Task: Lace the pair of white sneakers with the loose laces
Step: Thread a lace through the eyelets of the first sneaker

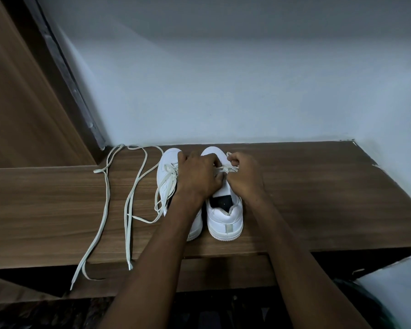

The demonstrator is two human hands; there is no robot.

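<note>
Head view: I see both sneakers side by side on the bench (294, 186), toes to the wall, heels toward me so the eyelets face up
Right sneaker (226, 222): its lace (224, 169) is bunched across the eyelets, where I am working
Left hand (197, 176): fingers curled, pinching that lace at the tongue
Right hand (243, 173): fingers clenched on the lace's other side, I judge to keep it taut
Left sneaker (167, 176): loosely threaded, its lace ends (128, 203) trail left over the bench edge, clear of my hands
</note>
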